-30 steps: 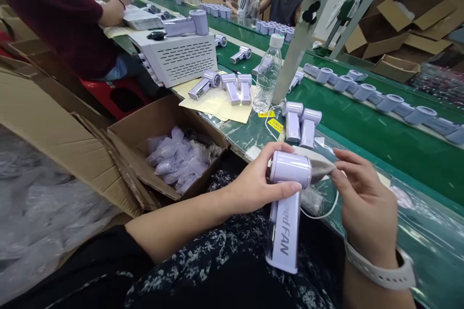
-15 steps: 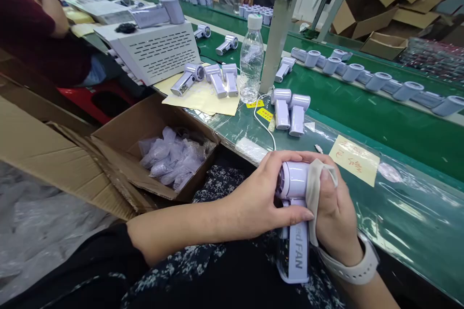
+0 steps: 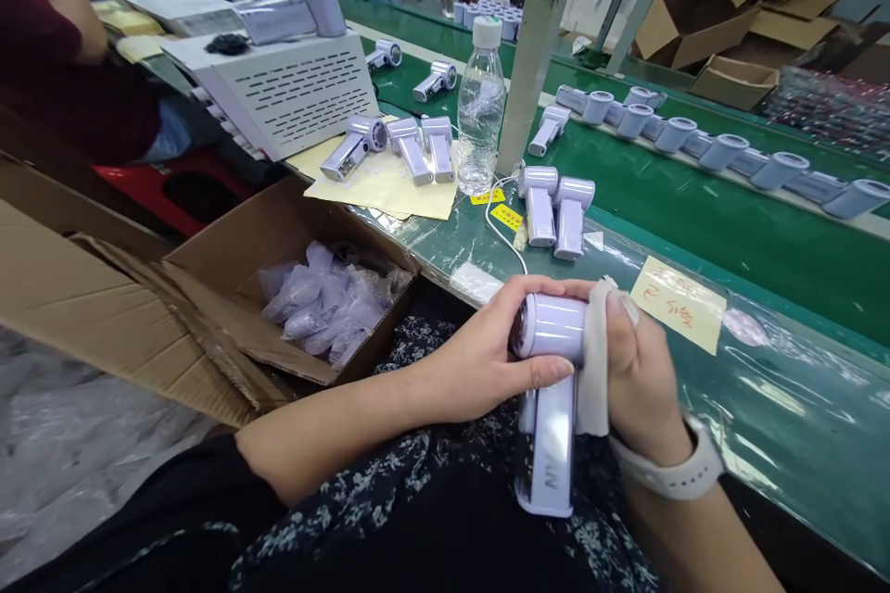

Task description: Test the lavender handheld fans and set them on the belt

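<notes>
Your left hand is curled around the round head of the lilac handheld fan, thumb along its underside and fingers over the top. The fan hangs handle-down over your lap, just in front of the green conveyor table. Your right hand is closed on a pale cloth, pressing it against the far end of the fan's head. 2 more fans lie side by side on the table beyond.
</notes>
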A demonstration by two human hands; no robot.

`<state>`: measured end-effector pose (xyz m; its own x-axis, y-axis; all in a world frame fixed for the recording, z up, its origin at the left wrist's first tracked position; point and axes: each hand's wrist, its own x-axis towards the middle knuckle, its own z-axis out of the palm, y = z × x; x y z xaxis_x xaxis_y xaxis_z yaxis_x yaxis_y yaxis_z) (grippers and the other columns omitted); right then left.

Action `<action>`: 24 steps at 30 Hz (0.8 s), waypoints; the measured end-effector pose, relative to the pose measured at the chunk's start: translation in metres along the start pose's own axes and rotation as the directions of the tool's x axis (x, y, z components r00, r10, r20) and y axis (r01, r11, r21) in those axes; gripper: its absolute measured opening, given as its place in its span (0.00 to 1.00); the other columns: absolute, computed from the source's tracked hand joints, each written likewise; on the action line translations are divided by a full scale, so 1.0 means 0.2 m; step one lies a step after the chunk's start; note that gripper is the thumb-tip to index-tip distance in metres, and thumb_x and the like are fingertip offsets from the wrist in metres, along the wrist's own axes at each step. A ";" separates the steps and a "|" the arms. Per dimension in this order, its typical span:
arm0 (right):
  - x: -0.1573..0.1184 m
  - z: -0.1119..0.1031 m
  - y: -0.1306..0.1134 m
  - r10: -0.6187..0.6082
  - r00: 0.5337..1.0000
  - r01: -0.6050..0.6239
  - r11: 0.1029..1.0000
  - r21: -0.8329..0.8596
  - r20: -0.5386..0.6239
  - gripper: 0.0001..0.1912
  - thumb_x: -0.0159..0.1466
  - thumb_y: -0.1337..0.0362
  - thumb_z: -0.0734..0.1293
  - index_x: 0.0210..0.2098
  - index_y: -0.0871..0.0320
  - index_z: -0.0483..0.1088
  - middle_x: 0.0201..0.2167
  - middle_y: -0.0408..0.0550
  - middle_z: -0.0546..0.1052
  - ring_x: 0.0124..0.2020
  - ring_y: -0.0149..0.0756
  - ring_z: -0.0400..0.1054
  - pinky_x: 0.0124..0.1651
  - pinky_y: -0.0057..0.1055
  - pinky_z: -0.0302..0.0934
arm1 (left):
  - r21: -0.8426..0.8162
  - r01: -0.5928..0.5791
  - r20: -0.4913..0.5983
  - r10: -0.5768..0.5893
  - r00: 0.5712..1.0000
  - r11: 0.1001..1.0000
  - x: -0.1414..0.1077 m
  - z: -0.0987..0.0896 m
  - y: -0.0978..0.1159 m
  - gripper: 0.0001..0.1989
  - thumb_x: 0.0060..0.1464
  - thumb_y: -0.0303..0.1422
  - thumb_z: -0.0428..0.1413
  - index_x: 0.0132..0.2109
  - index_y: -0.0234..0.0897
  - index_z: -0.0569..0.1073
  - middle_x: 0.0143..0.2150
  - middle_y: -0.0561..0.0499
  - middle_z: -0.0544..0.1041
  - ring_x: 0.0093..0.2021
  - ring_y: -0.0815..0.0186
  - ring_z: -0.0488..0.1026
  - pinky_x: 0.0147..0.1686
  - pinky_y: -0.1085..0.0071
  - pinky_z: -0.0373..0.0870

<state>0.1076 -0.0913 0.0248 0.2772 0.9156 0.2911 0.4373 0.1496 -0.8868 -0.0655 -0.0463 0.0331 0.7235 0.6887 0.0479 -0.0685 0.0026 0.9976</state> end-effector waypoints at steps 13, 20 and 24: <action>0.40 -0.16 0.23 -0.037 0.962 -0.058 0.941 -0.333 -0.271 0.26 0.59 0.57 0.69 0.54 0.62 0.69 0.54 0.69 0.74 0.61 0.67 0.66 0.64 0.65 0.54 | -0.141 0.081 -0.033 -0.086 0.996 0.987 -0.02 -0.10 0.01 0.32 0.56 0.43 0.66 0.61 0.45 0.60 0.47 0.49 0.72 0.42 0.63 0.72 0.41 0.68 0.71; 0.04 -0.14 0.04 0.006 0.991 -0.057 0.925 -0.375 -0.135 0.16 0.65 0.49 0.66 0.39 0.53 0.78 0.32 0.50 0.81 0.34 0.48 0.76 0.39 0.44 0.67 | -0.250 0.087 -0.093 -0.113 0.989 0.964 0.03 -0.09 -0.03 0.33 0.56 0.49 0.65 0.61 0.45 0.61 0.46 0.50 0.71 0.40 0.65 0.71 0.38 0.72 0.69; 0.05 -0.09 0.07 0.006 0.971 -0.099 0.919 -0.381 -0.238 0.17 0.65 0.49 0.66 0.40 0.56 0.77 0.29 0.49 0.77 0.28 0.43 0.71 0.36 0.40 0.63 | -0.263 0.079 -0.067 -0.100 0.993 0.962 0.07 -0.05 -0.04 0.32 0.56 0.49 0.65 0.60 0.44 0.61 0.46 0.51 0.70 0.39 0.68 0.69 0.36 0.74 0.68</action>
<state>0.1312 -0.0869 0.0205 0.4752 0.8015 0.3629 0.7005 -0.0951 -0.7073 -0.0617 -0.0306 0.0263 0.6794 0.7317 -0.0552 -0.1895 0.2477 0.9501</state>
